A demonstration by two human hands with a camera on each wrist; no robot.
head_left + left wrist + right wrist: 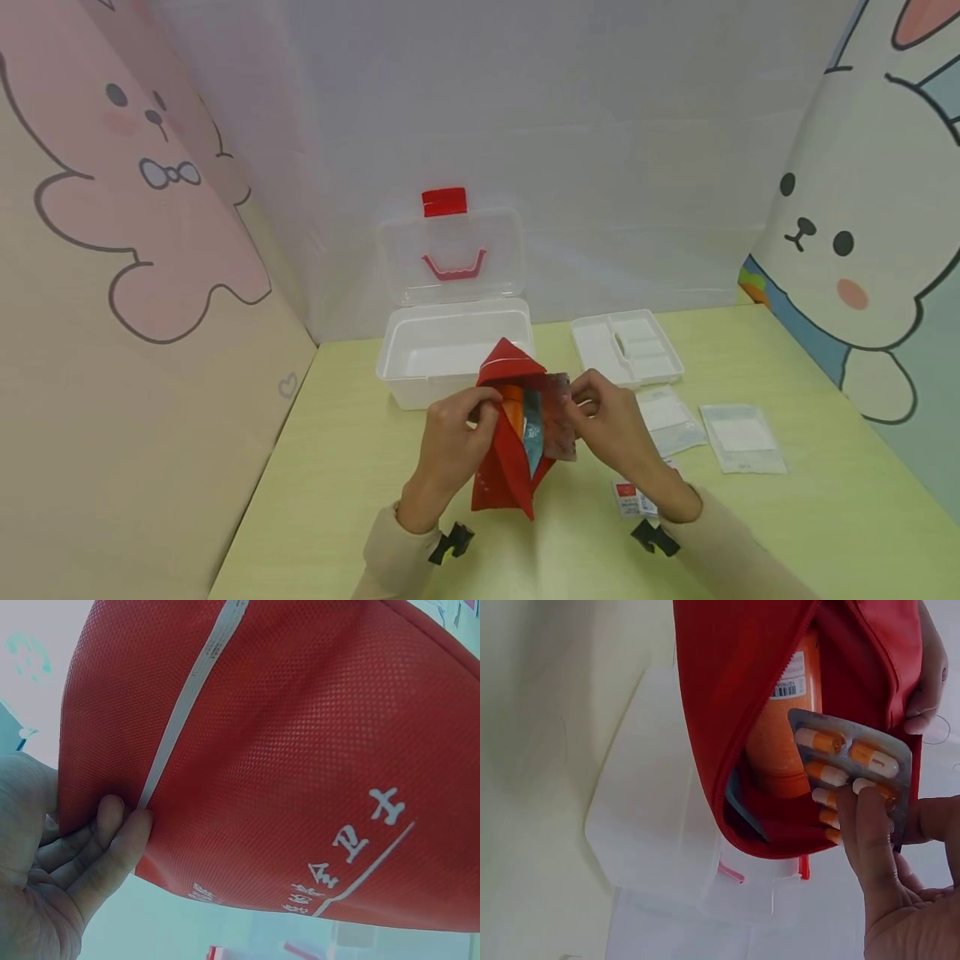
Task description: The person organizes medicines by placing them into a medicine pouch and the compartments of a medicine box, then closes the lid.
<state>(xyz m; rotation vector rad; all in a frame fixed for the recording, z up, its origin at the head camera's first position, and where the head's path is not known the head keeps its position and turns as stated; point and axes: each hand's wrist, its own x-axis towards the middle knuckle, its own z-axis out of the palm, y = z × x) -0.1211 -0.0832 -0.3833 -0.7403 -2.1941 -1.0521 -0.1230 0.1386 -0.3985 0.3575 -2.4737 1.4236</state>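
A red zippered pouch (501, 487) with white lettering is held up above the table, its mouth unzipped. My left hand (456, 433) pinches the pouch's edge between thumb and fingers. Between the thumb and fingers of my right hand (617, 427) is a blister pack (861, 754) of orange-and-white capsules. In the right wrist view the pack overlaps the pouch's opening. Inside the pouch lie an orange cylinder (775, 748) with a barcode label and a teal packet (532, 433). The left wrist view shows only the pouch's outer face, so its contents are hidden there.
Behind the pouch stands a white plastic box (408, 385), its clear lid (397, 258) with red handle raised. A divided white tray (588, 333) lies to its right. Nearer are two flat clear-and-white packets (742, 437), (667, 417) and small printed packets (627, 498) partly under my right arm.
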